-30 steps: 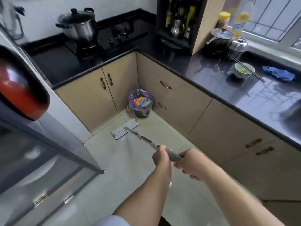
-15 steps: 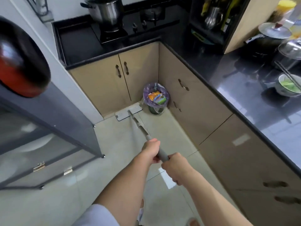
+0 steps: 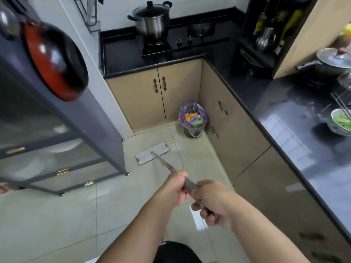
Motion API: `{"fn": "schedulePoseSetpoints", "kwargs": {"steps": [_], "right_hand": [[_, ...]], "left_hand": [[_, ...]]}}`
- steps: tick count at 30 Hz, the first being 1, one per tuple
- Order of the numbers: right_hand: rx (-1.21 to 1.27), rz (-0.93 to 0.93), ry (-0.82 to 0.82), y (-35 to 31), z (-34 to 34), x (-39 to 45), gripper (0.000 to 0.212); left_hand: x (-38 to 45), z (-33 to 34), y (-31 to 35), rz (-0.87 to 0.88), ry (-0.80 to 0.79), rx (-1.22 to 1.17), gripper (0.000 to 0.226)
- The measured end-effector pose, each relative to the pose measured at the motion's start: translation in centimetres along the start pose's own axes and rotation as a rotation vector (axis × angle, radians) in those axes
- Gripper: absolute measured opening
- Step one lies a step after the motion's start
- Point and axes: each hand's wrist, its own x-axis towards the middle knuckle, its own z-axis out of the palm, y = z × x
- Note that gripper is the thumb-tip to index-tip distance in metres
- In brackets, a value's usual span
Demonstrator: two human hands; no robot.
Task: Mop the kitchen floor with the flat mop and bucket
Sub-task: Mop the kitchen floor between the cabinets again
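No bucket anywhere in my view, so all I've got of the task gear is the flat mop (image 3: 152, 153). Its pad lies flat on the tiled floor (image 3: 57, 215), out in the open between the foot of the grey glass-door cabinet (image 3: 62, 149) and the corner where the beige base cabinets (image 3: 176, 95) meet, a bit short of the little trash bin (image 3: 192, 121) tucked in that corner. There's some small dotted print on both ends of the mop pad but it's way too tiny to read, same for the colourful wrapper sitting on top of the purple bin liner. The lower end of the handle vanishes inside my right hand (image 3: 212, 200), and the bottom edge cuts off both forearms. Left hand (image 3: 175, 187) is wrapped around the grey grip higher up the pole, fingers curled tight on it, thumb side toward me. Right hand clamps the handle just behind it, knuckles folded over, the two hands nearly touching. On the right edge the counter stuff is cropped: a bowl (image 3: 341, 122) with something green and chopsticks, pot lids. A steel pot (image 3: 152, 18) sits on the stove at the back, and a red pan (image 3: 57, 61) hangs blurry at the left.
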Motion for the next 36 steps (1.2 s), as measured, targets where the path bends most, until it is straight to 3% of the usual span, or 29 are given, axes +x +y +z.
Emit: {"fn": "schedulePoseSetpoints", "kwargs": {"steps": [4,8,13,17,21,24,29,36], "right_hand": [[0.203,0.07,0.053,-0.1,4.4,4.2,0.02],[0.205,0.032,0.06,-6.0,8.4,9.8,0.022],[0.123,0.029,-0.03,-13.4,10.2,13.6,0.017],[0.141,0.03,-0.042,-15.1,9.6,13.0,0.014],[0.13,0.075,-0.027,-13.2,9.5,11.9,0.018],[0.231,0.122,-0.095,-9.1,9.7,8.9,0.019],[0.318,0.13,-0.31,-4.1,7.5,2.0,0.02],[0.276,0.065,-0.409,-3.2,6.1,-1.3,0.025]], "left_hand": [[3.5,-3.1,1.9,-0.074,-0.01,0.103,0.017],[9.0,-7.8,7.1,-0.054,0.001,0.134,0.031],[14.6,-12.2,13.7,-0.094,-0.032,0.185,0.016],[15.8,-12.1,15.3,-0.1,-0.041,0.214,0.018],[14.7,-11.0,14.0,-0.084,0.023,0.253,0.031],[11.8,-10.5,10.3,-0.168,0.094,0.263,0.032],[5.4,-9.7,2.9,-0.181,0.135,0.018,0.026],[1.9,-9.2,0.8,-0.151,0.134,-0.124,0.018]]}}
